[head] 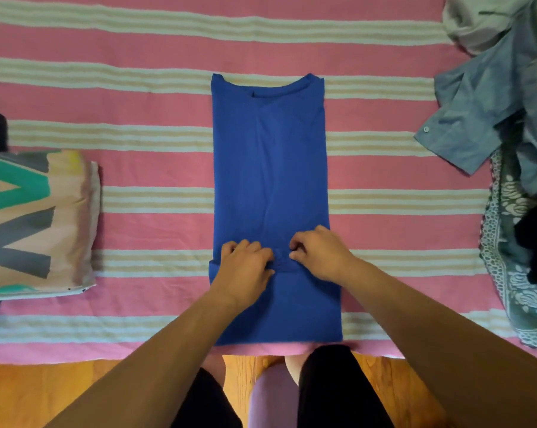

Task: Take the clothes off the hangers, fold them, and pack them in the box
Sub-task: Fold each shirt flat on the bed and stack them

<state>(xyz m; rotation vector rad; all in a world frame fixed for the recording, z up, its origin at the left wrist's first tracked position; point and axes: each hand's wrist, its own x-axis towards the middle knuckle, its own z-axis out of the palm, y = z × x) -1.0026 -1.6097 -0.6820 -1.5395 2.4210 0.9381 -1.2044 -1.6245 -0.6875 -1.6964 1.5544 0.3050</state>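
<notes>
A blue T-shirt (268, 168) lies flat on the bed, collar away from me, its sides folded in so it forms a long narrow rectangle. Both my hands are on its lower part. My left hand (245, 267) has its fingers curled down on the cloth, and my right hand (319, 253) pinches the fabric beside it. A small bunch of puckered cloth sits between the two hands. No box or hanger shows in the view.
A pink and cream striped bedspread (137, 97) covers the bed. A patterned pillow (35, 223) lies at the left, a dark item behind it. A heap of clothes, including a light blue shirt (477, 118), fills the right side. Wooden floor (45, 393) lies below the bed's edge.
</notes>
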